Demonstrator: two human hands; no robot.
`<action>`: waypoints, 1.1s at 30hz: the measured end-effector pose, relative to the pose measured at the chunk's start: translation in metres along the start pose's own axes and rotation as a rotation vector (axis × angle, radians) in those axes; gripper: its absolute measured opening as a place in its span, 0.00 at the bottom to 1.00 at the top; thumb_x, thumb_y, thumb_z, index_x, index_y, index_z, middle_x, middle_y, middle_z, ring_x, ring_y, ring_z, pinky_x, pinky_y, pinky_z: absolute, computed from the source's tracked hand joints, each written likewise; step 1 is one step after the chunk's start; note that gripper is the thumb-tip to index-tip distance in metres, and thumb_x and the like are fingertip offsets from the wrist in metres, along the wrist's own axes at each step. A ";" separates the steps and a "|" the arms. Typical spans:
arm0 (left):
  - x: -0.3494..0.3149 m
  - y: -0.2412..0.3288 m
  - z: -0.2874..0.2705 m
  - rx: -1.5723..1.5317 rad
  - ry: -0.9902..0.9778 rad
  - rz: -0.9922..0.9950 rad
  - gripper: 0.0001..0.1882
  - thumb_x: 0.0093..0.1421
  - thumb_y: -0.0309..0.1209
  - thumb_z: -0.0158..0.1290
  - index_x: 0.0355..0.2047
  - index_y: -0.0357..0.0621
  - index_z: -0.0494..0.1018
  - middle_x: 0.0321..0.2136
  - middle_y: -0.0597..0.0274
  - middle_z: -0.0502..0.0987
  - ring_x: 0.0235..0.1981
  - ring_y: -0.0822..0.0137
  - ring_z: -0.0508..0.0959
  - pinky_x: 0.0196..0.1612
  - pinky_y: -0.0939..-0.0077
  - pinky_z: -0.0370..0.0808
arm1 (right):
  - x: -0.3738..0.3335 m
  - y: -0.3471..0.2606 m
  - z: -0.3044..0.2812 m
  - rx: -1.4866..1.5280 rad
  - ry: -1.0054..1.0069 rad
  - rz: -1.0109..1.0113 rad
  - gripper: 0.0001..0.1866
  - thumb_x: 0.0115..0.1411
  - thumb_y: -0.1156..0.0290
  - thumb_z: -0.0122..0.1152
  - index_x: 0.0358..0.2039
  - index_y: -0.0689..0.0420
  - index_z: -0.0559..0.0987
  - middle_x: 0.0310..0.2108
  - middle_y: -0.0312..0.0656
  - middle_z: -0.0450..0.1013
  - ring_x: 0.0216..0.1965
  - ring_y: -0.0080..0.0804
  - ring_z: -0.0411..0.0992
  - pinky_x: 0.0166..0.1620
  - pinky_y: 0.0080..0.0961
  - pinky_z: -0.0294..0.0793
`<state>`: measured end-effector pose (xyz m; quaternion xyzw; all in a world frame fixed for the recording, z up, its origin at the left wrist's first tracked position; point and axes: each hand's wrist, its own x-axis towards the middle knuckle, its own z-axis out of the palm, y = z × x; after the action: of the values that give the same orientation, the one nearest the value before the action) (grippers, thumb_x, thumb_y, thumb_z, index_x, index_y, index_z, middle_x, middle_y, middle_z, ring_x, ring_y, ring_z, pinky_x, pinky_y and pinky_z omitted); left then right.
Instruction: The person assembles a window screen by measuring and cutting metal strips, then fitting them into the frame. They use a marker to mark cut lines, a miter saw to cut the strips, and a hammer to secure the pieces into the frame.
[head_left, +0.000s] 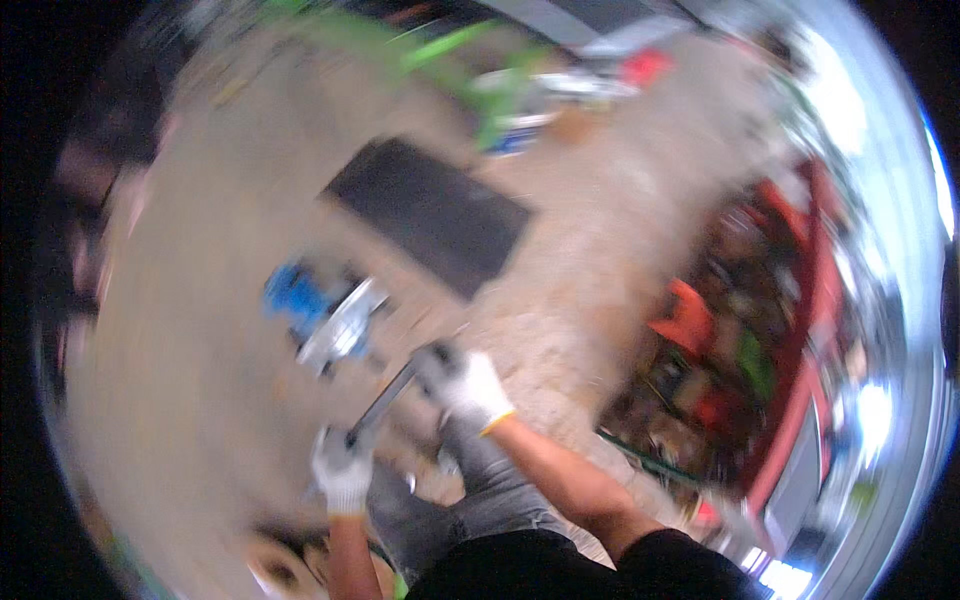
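A straight dark bar [383, 405] slants between my two gloved hands; motion blur hides what kind of tool or part it is. Around its lower end my left hand [342, 472] is closed, in a white glove with a grey coating. My right hand [462, 385], gloved the same way with a yellow cuff edge, closes on the upper end, which is mostly covered by the fingers. Just beyond the hands, to the left, a blue and silver machine [335, 322] sits on the floor, blurred.
A dark rectangular mat [430, 215] lies on the brownish floor ahead. At the right, a red-edged bin [800, 400] holds mixed items, among them an orange piece [685, 318]. Green, blue and red objects are smeared near the far edge. A round hollow object [280, 570] is at the lower left.
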<state>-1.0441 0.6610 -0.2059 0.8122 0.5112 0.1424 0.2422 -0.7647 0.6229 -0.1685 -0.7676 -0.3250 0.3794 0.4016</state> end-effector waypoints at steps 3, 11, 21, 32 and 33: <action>0.025 0.104 -0.016 -0.006 -0.018 0.179 0.19 0.71 0.40 0.71 0.34 0.38 0.79 0.34 0.45 0.81 0.36 0.41 0.82 0.45 0.45 0.80 | -0.024 -0.025 -0.111 0.078 0.183 0.236 0.26 0.78 0.50 0.61 0.41 0.64 0.88 0.31 0.56 0.85 0.35 0.48 0.87 0.45 0.46 0.85; 0.095 0.372 0.070 -0.511 -0.578 0.403 0.23 0.81 0.44 0.60 0.44 0.30 0.84 0.41 0.49 0.88 0.40 0.60 0.83 0.48 0.58 0.79 | -0.215 0.014 -0.308 0.193 0.739 0.323 0.27 0.77 0.52 0.64 0.62 0.63 0.84 0.47 0.58 0.87 0.47 0.54 0.88 0.54 0.46 0.87; -0.034 0.673 0.207 -0.709 -1.466 0.492 0.16 0.82 0.42 0.61 0.47 0.40 0.86 0.35 0.66 0.84 0.32 0.72 0.80 0.39 0.72 0.79 | -0.330 0.077 -0.381 -0.128 1.336 0.547 0.17 0.75 0.59 0.63 0.54 0.57 0.85 0.46 0.61 0.85 0.50 0.65 0.84 0.56 0.57 0.83; -0.190 0.926 0.356 -0.445 -1.235 1.856 0.14 0.70 0.36 0.66 0.51 0.44 0.86 0.48 0.47 0.87 0.53 0.41 0.86 0.60 0.50 0.83 | -0.429 0.125 -0.423 0.174 2.081 1.100 0.12 0.71 0.67 0.71 0.50 0.59 0.89 0.40 0.60 0.87 0.42 0.59 0.88 0.49 0.44 0.87; -0.215 0.946 0.371 -0.439 -1.224 1.917 0.14 0.69 0.36 0.65 0.52 0.45 0.86 0.48 0.47 0.87 0.53 0.40 0.85 0.59 0.48 0.82 | -0.434 0.133 -0.422 0.162 2.123 1.138 0.12 0.71 0.67 0.71 0.50 0.60 0.89 0.38 0.58 0.87 0.38 0.51 0.88 0.47 0.40 0.86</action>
<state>-0.2401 0.0352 -0.0052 0.7401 -0.5527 -0.0637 0.3778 -0.6003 0.0564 0.0204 -0.7030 0.5763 -0.2984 0.2908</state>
